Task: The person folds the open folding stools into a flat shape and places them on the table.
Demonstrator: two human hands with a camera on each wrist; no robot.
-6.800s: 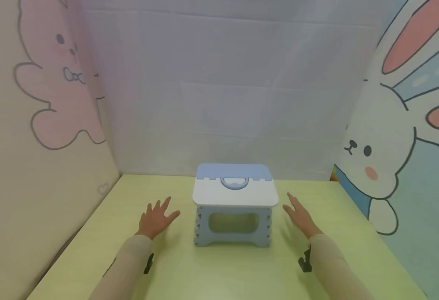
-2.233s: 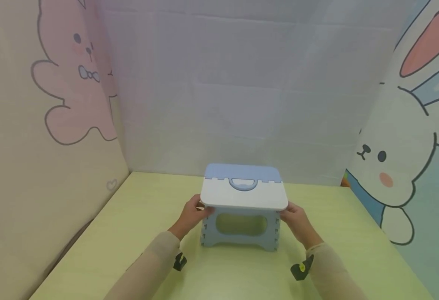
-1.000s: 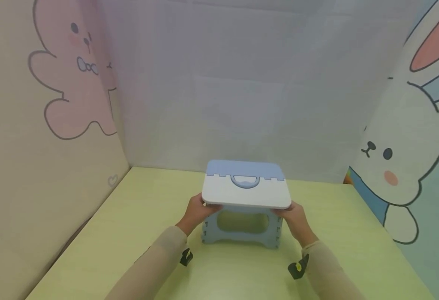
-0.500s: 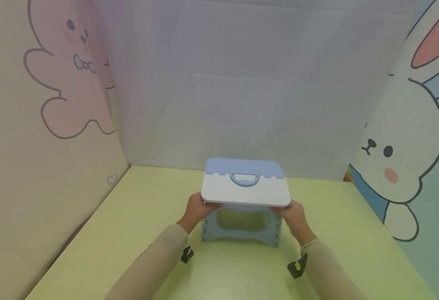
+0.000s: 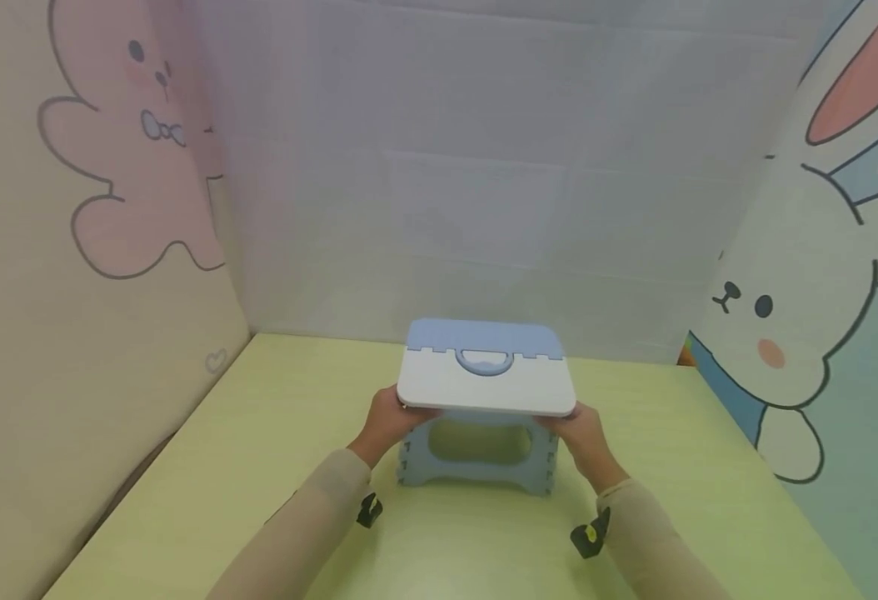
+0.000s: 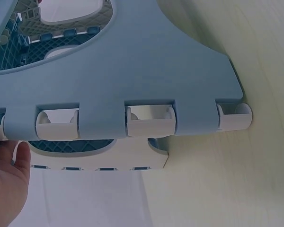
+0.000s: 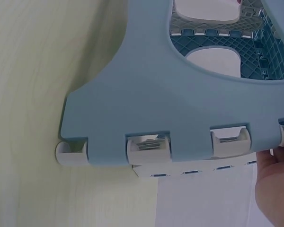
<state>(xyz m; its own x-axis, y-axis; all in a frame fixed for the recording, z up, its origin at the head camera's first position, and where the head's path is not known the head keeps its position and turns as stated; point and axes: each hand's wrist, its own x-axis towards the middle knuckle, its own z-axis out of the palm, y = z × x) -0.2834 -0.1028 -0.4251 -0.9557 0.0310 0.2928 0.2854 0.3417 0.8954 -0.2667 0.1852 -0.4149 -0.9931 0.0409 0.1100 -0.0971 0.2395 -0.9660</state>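
Note:
A folding step stool [image 5: 484, 390] stands unfolded on the table, its top white and blue with a handle in the middle. My left hand [image 5: 385, 421] grips the left end of the top, with the thumb tucked under the front edge. At the right end, my right hand [image 5: 581, 433] holds the top in the same way. Both wrist views show the blue leg panel [image 6: 146, 71] with its row of white hinge pieces. In the right wrist view the fingers [image 7: 274, 182] are at the stool's side. The top hides several fingertips.
The pale yellow-green table [image 5: 439, 546] spreads out around the stool. Behind it hangs a plain whitish sheet [image 5: 484, 217]. A pink cartoon bear covers the left wall [image 5: 139, 350], and a white rabbit the right wall [image 5: 791, 333].
Both hands, at first spread open either side of the stool, have come inward and taken hold of its top, thumbs sliding further under. Over the last second little has moved but the view.

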